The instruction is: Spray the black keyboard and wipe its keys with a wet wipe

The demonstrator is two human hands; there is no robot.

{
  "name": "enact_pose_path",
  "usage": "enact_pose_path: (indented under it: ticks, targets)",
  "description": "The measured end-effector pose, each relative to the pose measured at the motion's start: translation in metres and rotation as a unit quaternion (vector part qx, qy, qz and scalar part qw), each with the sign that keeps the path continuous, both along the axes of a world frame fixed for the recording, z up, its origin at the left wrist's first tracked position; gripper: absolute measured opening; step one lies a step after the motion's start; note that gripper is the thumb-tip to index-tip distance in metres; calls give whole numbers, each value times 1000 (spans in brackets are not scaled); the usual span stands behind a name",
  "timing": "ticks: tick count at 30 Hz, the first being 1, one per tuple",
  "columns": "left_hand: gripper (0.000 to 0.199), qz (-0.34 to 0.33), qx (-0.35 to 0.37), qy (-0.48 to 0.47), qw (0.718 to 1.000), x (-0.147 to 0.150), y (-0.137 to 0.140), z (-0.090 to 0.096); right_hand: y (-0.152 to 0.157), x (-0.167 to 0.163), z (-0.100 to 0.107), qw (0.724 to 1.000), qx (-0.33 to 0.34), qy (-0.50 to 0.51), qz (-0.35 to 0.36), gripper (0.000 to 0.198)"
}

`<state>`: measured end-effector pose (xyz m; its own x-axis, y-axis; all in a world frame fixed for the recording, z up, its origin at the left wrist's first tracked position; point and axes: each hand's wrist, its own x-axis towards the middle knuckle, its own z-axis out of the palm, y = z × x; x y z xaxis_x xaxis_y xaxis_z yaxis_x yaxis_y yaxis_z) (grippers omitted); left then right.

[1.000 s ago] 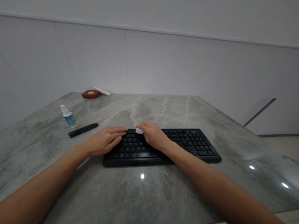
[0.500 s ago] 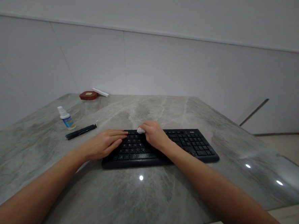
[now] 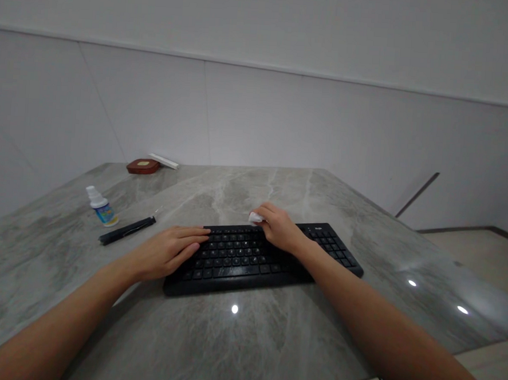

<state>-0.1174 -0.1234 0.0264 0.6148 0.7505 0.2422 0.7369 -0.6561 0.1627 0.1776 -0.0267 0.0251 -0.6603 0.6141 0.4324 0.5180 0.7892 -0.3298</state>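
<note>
A black keyboard (image 3: 232,257) lies at a slight slant on the grey marbled table (image 3: 236,344). My left hand (image 3: 170,253) rests flat over the keyboard's left end, its fingers stretched out along the keys. Between the fingers of my right hand (image 3: 280,227) is a crumpled white wipe (image 3: 256,217), pinched at the keyboard's back edge, right of its middle. That hand and its wrist hide part of the keys. Much of the wipe is covered by the fingers.
Left of the keyboard stand a white spray bottle (image 3: 102,206) with a blue label and, lying flat, a black stick-like tool (image 3: 126,231). Further back are a reddish-brown case (image 3: 143,166) and a white flat bar (image 3: 164,161) near the wall (image 3: 258,121).
My right hand has slid to the right along the keyboard's back rows with the wipe. My left hand stays on the left end. The whole view has shifted slightly.
</note>
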Motion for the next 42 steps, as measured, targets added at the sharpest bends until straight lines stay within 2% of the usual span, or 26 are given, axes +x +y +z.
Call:
enact_pose_path:
  ticks: [3, 7, 13, 18, 21, 26, 42]
  targets:
    - [37, 2, -3, 3, 1000, 2, 0, 0, 1, -10, -12, 999, -12, -22, 29, 31]
    - [37, 7, -7, -3, 1000, 4, 2, -2, 5, -23, -19, 1000, 10, -27, 12, 36]
    - [38, 10, -16, 1, 1000, 3, 2, -4, 6, -22, -11, 996, -7, -93, 1, 34]
    - [38, 12, -17, -2, 1000, 4, 2, -3, 4, -22, -14, 997, 15, -69, -11, 36]
    - [38, 10, -16, -6, 1000, 4, 2, -3, 5, -24, -15, 998, 2, -69, 0, 32]
    - [38, 9, -16, -2, 1000, 4, 2, -2, 8, -21, -12, 997, 3, -69, -23, 29]
    - [39, 14, -25, 7, 1000, 4, 3, -3, 3, -21, -12, 998, -6, -55, 14, 36]
